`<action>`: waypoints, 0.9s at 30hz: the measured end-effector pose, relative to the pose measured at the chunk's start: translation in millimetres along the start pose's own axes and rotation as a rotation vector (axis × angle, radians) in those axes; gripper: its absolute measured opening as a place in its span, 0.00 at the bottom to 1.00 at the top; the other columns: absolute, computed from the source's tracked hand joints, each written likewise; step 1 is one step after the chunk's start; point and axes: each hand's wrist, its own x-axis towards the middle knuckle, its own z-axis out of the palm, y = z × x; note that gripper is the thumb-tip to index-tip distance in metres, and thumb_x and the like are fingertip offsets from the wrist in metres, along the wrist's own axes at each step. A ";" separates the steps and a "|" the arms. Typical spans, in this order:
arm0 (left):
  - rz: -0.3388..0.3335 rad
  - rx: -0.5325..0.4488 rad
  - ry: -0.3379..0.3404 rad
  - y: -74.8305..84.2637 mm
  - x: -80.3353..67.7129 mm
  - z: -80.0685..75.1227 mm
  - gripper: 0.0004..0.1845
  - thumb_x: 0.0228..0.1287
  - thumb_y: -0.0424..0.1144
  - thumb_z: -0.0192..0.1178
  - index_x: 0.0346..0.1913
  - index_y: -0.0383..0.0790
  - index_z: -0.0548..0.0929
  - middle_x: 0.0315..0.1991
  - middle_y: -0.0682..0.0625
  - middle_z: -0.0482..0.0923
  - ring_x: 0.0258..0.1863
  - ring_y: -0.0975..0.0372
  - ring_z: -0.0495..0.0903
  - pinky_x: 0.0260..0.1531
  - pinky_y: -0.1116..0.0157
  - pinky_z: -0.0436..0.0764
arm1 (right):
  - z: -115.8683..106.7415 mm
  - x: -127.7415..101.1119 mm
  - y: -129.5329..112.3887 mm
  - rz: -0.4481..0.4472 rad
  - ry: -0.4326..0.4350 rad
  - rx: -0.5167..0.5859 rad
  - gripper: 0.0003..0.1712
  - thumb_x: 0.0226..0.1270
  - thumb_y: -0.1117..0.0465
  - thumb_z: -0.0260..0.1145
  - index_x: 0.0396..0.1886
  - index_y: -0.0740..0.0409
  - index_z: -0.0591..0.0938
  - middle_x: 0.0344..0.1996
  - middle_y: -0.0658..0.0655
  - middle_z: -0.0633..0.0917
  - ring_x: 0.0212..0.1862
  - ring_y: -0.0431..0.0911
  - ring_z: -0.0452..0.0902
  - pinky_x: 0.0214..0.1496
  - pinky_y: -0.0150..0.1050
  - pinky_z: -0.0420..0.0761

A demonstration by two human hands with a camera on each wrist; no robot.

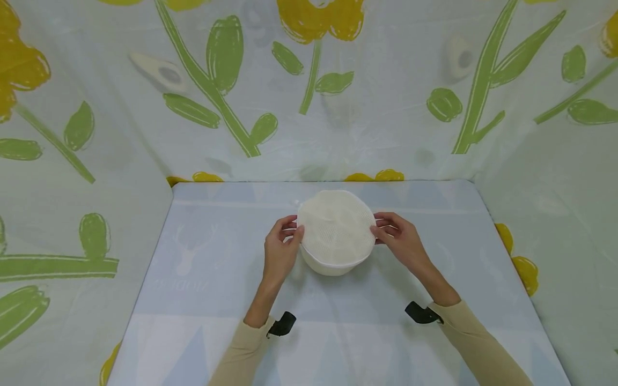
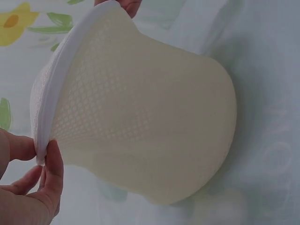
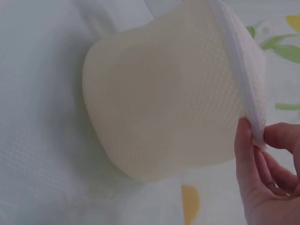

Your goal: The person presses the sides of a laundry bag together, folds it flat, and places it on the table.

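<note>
A cream mesh basket (image 1: 336, 231) stands mid-table (image 1: 203, 300) between both hands, the left hand (image 1: 280, 247) pinching its left rim and the right hand (image 1: 402, 240) pinching its right rim.

Cream mesh basket (image 1: 336, 231), round, white rim, fine perforated walls, sits upright mid-worktop (image 1: 203, 300), rim pinched at 2 opposite sides.
</note>
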 end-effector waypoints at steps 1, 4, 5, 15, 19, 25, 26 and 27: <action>-0.002 -0.003 -0.005 0.3 -0.6 -0.1 0.17 0.70 0.33 0.67 0.59 0.35 0.82 0.47 0.40 0.80 0.45 0.53 0.82 0.42 0.74 0.81 | -0.3 -0.6 0.6 -0.002 0.001 0.001 0.25 0.72 0.59 0.71 0.63 0.64 0.77 0.50 0.65 0.81 0.42 0.42 0.85 0.44 0.36 0.87; -0.015 -0.029 -0.018 0.7 -2.2 -0.7 0.17 0.69 0.31 0.66 0.58 0.34 0.82 0.47 0.39 0.81 0.44 0.54 0.82 0.39 0.74 0.82 | -0.8 -2.4 2.5 -0.006 0.002 0.000 0.25 0.72 0.59 0.71 0.63 0.64 0.77 0.50 0.65 0.81 0.42 0.41 0.85 0.44 0.35 0.87; -0.022 -0.033 -0.022 1.0 -3.0 -0.9 0.17 0.69 0.30 0.66 0.58 0.34 0.81 0.47 0.39 0.81 0.44 0.54 0.82 0.39 0.74 0.82 | -0.8 -3.1 2.6 -0.006 0.002 0.003 0.25 0.72 0.59 0.70 0.63 0.64 0.77 0.50 0.65 0.81 0.42 0.41 0.85 0.44 0.35 0.87; -0.072 -0.080 -0.028 0.4 -7.0 -3.0 0.16 0.69 0.33 0.67 0.56 0.32 0.81 0.44 0.39 0.81 0.38 0.61 0.83 0.35 0.71 0.85 | 0.2 -5.3 6.1 0.004 -0.003 0.033 0.25 0.73 0.56 0.70 0.62 0.64 0.78 0.49 0.65 0.80 0.40 0.42 0.85 0.42 0.38 0.88; -0.088 -0.091 -0.025 -1.3 -7.5 -3.9 0.16 0.69 0.32 0.68 0.56 0.31 0.81 0.43 0.39 0.81 0.36 0.62 0.83 0.34 0.70 0.85 | 1.7 -5.1 7.2 0.024 -0.003 0.033 0.25 0.72 0.56 0.70 0.62 0.64 0.78 0.48 0.64 0.80 0.40 0.42 0.85 0.42 0.38 0.88; -0.090 -0.081 -0.033 -4.9 -8.1 -4.2 0.17 0.67 0.31 0.68 0.56 0.30 0.81 0.42 0.39 0.82 0.34 0.63 0.83 0.33 0.70 0.85 | 3.0 -4.6 10.5 0.062 0.004 0.017 0.25 0.71 0.55 0.71 0.62 0.62 0.78 0.48 0.63 0.81 0.40 0.42 0.85 0.41 0.38 0.88; -0.088 -0.076 -0.032 -5.5 -8.2 -4.0 0.17 0.67 0.31 0.68 0.56 0.30 0.81 0.42 0.39 0.82 0.34 0.63 0.83 0.33 0.71 0.85 | 3.3 -4.6 11.1 0.067 0.003 0.017 0.26 0.71 0.55 0.71 0.62 0.62 0.78 0.48 0.63 0.81 0.40 0.43 0.85 0.41 0.38 0.88; -0.085 -0.071 -0.031 -6.1 -8.2 -3.9 0.17 0.67 0.31 0.68 0.56 0.30 0.81 0.42 0.39 0.82 0.34 0.63 0.83 0.33 0.71 0.85 | 3.6 -4.5 11.9 0.071 0.003 0.016 0.26 0.71 0.55 0.71 0.62 0.62 0.78 0.48 0.64 0.81 0.40 0.43 0.85 0.41 0.38 0.88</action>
